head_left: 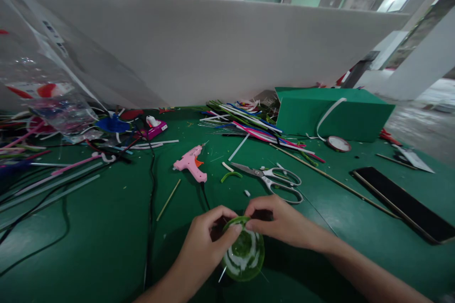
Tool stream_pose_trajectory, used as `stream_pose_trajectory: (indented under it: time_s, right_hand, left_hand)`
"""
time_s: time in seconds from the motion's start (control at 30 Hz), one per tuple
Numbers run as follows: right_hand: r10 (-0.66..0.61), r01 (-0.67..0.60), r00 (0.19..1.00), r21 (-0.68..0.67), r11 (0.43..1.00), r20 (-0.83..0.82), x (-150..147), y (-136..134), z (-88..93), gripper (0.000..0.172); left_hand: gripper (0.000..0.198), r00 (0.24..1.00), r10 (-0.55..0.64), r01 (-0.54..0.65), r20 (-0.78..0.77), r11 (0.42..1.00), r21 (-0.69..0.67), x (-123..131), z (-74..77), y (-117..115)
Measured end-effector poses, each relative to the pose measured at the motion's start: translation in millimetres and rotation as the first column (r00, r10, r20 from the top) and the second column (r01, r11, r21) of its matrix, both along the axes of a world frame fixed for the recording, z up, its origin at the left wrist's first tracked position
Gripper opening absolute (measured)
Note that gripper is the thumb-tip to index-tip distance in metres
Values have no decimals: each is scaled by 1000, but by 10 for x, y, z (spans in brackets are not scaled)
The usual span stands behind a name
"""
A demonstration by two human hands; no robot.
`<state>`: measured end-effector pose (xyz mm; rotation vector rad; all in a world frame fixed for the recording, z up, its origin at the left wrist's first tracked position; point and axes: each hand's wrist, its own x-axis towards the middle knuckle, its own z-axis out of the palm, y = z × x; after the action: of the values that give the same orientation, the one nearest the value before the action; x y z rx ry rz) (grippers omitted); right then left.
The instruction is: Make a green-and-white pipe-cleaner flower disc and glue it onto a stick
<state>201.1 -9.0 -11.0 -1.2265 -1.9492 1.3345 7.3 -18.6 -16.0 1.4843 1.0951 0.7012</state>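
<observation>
Both hands hold a round, bowl-like piece (254, 265) made of green and white pipe cleaners in rings. My left hand (209, 239) grips its upper left rim, thumb on top. At the upper right rim, my right hand (279, 220) pinches the edge between thumb and fingers. A thin pale stick pokes out at the lower left of the piece. Beyond the hands lie a pink hot glue gun (192, 163), grey-handled scissors (270, 180) and a short green pipe cleaner piece (231, 176).
Coloured pipe cleaners (245, 120) are heaped at the back beside a green box (334, 113). A phone (405, 203) and a long thin stick (334, 180) lie on the right. Black cables (151, 199), glue sticks (53, 199) and plastic bags (53, 99) are on the left.
</observation>
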Motion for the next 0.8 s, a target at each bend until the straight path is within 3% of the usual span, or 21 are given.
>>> stream_pose_trajectory:
  time_s: [0.23, 0.43, 0.8]
  right_hand:
    - [-65, 62, 994, -33, 998, -91, -45, -7, -2, 7]
    - [-127, 130, 989, 26, 991, -78, -75, -7, 5, 7]
    - [-105, 110, 990, 47, 993, -94, -99, -27, -22, 5]
  left_hand:
    - [9, 998, 31, -33, -60, 999, -30, 31, 7, 1]
    - [8, 996, 25, -27, -87, 999, -20, 37, -26, -19]
    - [7, 997, 4, -5, -75, 1000, -19, 43, -28, -35]
